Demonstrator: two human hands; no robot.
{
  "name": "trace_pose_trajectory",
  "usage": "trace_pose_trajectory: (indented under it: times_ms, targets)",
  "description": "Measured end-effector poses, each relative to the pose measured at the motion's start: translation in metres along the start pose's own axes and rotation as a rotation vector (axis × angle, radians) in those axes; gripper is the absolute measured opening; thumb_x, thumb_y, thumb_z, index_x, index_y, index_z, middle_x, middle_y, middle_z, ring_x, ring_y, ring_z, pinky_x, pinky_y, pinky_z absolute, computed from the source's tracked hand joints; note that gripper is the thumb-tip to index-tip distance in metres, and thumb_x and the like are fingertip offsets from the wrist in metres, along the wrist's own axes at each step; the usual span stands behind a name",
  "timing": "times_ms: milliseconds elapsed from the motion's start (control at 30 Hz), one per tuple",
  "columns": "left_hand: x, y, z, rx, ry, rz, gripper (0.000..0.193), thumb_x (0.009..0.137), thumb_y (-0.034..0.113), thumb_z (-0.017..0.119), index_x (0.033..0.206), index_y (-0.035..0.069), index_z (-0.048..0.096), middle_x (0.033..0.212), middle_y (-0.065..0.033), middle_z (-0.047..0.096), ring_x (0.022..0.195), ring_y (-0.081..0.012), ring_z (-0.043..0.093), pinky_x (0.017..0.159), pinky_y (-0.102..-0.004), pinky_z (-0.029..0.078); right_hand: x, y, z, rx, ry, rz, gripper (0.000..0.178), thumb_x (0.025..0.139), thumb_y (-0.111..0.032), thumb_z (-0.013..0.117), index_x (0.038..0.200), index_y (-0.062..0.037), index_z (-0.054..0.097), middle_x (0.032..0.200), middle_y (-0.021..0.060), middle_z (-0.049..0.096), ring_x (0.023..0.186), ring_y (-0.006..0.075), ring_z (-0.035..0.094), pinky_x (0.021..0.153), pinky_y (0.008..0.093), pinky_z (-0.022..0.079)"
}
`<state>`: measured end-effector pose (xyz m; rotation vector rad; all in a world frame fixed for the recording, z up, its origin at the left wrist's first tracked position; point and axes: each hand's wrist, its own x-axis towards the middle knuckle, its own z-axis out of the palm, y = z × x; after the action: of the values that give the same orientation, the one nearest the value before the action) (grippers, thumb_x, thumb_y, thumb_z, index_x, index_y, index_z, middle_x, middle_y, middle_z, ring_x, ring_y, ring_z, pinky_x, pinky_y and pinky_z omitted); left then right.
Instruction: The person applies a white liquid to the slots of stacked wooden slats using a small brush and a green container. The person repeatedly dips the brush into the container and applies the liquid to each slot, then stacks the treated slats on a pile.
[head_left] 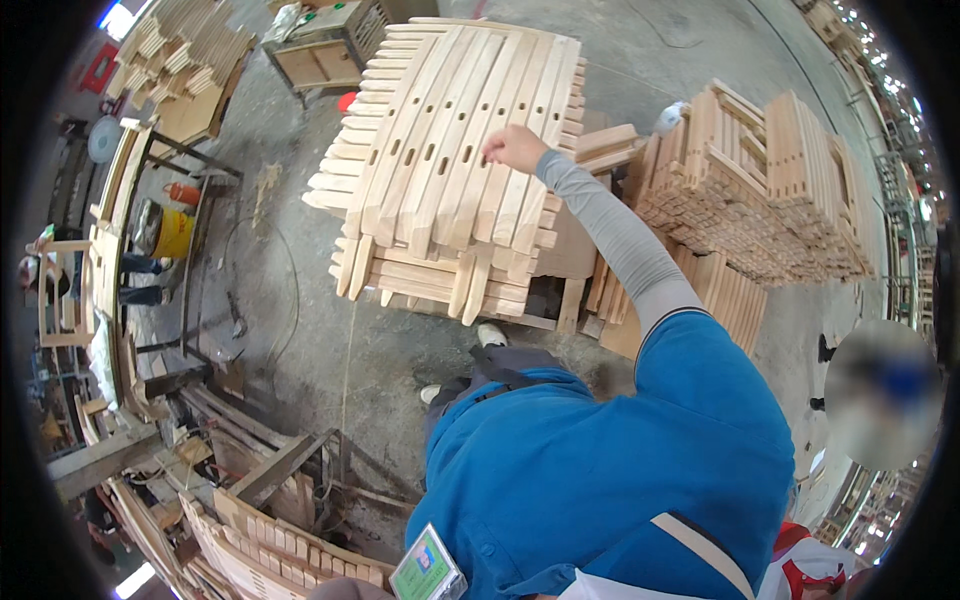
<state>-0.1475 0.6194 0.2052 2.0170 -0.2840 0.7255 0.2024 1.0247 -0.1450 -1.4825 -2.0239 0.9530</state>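
Note:
My right hand (516,150) reaches out in a grey sleeve over a layered stack of pale wooden slats (440,120). Its fingers are loosely bent and slightly apart, with nothing visible in them. The fingertips are close to the slotted slats near the stack's right side; whether they touch the wood I cannot tell. Most top slats lie side by side and have a dark oval slot near the middle. Shorter pieces with tapered ends (470,285) lie crosswise and lengthwise at the near edge. My left hand is out of view.
Wooden frame parts (745,200) are piled high to the right, with flat boards (715,300) beneath. A workbench (165,150) and a yellow bucket (174,233) stand at the left. Behind the stack is a cabinet (325,50). A cable (293,280) lies on the concrete floor.

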Motion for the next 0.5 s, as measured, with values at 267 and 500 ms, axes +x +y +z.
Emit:
trace_pose_trajectory:
  times_ms: [267,500]
  targets:
    - [-0.041,-0.056,-0.025,0.150,0.638,-0.599,0.040,0.084,0.030,0.041,0.114,0.004,0.041,0.117,-0.0109,0.046,0.107,-0.0299,0.044,0.092,-0.0484,0.029,0.030,0.033,0.063,-0.263,0.000,0.171,0.013,0.065,-0.015,0.062,0.073,-0.0061,0.066,0.072,0.0155,0.063,0.072,0.0297,0.061,0.068,0.0362,0.049]
    - [-0.079,-0.088,0.000,0.113,1.148,-0.773,0.053,0.082,0.029,0.050,0.125,-0.002,0.039,0.122,-0.0150,0.046,0.109,-0.0354,0.046,0.094,-0.0525,0.032,0.039,0.045,0.065,-0.292,-0.020,0.070,0.006,0.068,-0.008,0.056,0.066,-0.0040,0.060,0.077,0.0150,0.058,0.076,0.0301,0.058,0.067,0.0369,0.046]
